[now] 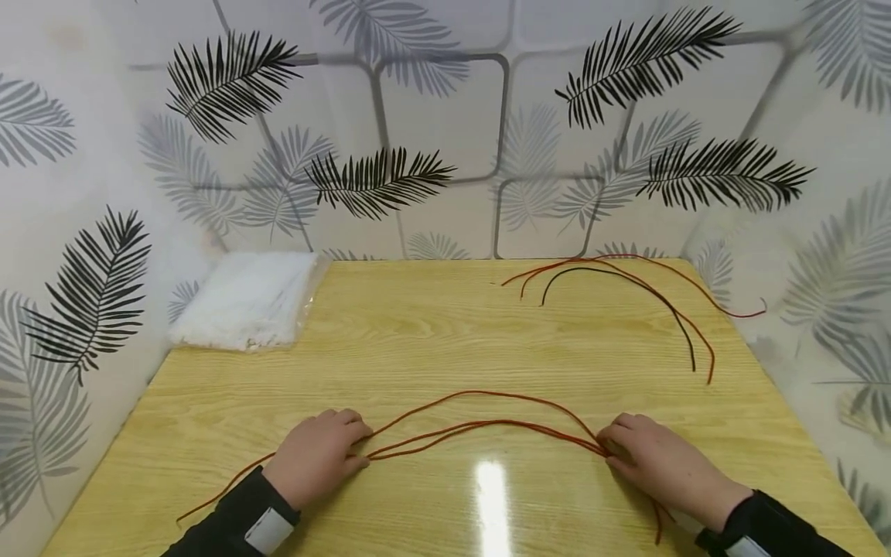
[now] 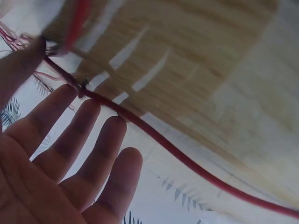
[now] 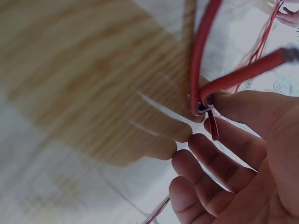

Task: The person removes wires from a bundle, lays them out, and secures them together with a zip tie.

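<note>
Several thin red wires (image 1: 487,422) arch across the front of the wooden table between two hands. At their left part the left hand (image 1: 316,456) pinches them between thumb and fingers; one red wire (image 2: 173,150) runs out past its fingertips in the left wrist view. The right hand (image 1: 661,464) pinches the wires' right part. In the right wrist view, red wire ends (image 3: 247,72) stick out by the thumb of the right hand (image 3: 233,163). A long red end extends left of the left hand, and short ends hang below the right hand.
A clear plastic bag of white items (image 1: 244,298) lies at the table's back left. At the back right are more red wires (image 1: 685,313) and a black wire (image 1: 626,276), curved. Leaf-patterned covering surrounds the wooden table (image 1: 418,333).
</note>
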Available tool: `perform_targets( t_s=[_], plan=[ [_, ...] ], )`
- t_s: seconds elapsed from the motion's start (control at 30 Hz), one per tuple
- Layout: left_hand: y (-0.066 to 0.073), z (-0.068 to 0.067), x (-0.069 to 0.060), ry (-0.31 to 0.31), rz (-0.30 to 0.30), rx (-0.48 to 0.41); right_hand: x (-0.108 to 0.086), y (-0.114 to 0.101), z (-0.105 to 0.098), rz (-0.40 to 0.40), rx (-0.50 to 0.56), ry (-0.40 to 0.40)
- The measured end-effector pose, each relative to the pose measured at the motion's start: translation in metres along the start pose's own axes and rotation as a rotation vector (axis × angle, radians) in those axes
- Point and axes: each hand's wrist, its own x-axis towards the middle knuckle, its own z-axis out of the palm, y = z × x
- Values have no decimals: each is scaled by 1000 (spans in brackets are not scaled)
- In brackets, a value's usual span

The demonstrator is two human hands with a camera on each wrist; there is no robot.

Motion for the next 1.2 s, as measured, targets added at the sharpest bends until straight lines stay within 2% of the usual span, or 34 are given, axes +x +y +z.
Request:
perform_targets(
  t_s=[0.1, 0.2, 0.3, 0.43, 0.63, 0.8, 1.0, 1.2],
  plan=[
    [0, 2, 1, 61, -2, 9, -2, 2, -2, 11, 19, -16],
    [-1, 2, 4, 97, -23, 5, -3, 5, -3, 26, 21, -33],
    [-2, 2, 7, 91, -53, -4, -3, 9, -6, 37, 12, -46],
    [-3, 1, 11, 76, -59, -5, -3, 15, -9, 31, -27, -63],
    [-3, -2, 12, 78, -56, 21, -8, 21, -11, -57, -161, -36],
    [-1, -2, 12, 98, -58, 48, -13, 24, -9, -106, -222, -6],
    [1, 3, 11, 136, -83, 64, -20, 22, -8, -52, -254, -42],
    [1, 5, 14, 125, -101, 63, -23, 20, -6, -12, -242, -39]
  ],
)
